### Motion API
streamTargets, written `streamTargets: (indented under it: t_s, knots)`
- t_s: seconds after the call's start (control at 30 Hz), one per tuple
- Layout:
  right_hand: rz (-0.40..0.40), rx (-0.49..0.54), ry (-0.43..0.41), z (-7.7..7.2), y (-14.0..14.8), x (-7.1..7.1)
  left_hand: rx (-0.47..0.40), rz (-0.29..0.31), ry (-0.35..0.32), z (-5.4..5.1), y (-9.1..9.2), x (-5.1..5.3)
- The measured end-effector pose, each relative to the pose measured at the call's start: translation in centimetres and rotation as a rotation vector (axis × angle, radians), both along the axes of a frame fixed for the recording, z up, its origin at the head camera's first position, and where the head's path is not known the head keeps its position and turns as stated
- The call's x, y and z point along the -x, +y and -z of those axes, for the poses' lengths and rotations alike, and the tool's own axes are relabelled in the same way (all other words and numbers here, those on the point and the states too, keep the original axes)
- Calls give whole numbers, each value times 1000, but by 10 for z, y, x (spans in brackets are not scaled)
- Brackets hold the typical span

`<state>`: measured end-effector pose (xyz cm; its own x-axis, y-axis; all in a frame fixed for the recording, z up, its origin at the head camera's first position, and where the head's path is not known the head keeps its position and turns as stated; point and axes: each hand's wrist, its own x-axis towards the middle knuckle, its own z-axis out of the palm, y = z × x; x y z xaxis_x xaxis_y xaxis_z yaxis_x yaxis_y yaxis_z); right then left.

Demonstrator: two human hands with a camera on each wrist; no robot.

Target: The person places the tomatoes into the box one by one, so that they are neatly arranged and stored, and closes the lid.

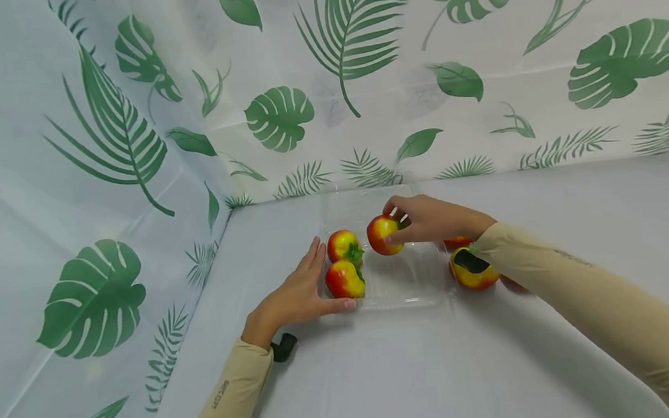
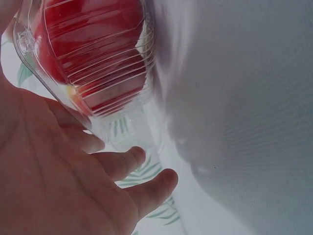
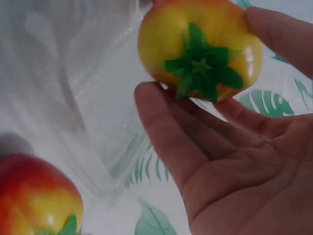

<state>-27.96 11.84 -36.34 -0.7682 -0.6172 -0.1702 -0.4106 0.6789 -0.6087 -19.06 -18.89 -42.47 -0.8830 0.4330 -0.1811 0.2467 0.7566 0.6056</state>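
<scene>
My right hand (image 1: 427, 219) pinches a red-and-yellow tomato (image 1: 381, 235) between thumb and fingers, over a clear plastic container (image 1: 399, 303). Its green leafy top faces the palm in the right wrist view. Two similar tomatoes, a rear one (image 1: 342, 245) and a front one (image 1: 344, 280), sit side by side along the container's left part. My left hand (image 1: 294, 297) rests against the container's left side, thumb near its front corner. In the left wrist view its fingers (image 2: 120, 163) extend loosely beside the ribbed clear wall (image 2: 102, 63), with red fruit showing through.
To the right of the container, a tomato (image 1: 474, 275) lies on the white table (image 1: 385, 377), partly behind the right wrist and its black strap piece. Another tomato (image 1: 457, 243) shows just beyond it. Leaf-printed white curtains (image 1: 374, 119) stand behind and at left.
</scene>
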Motion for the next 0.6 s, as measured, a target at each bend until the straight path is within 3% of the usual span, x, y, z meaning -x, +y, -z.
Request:
streamTargets:
  t_s: [0.6]
  knots:
    - [-50,-56,114,13,-25,-3,-4,-1,-6,-1,0,1]
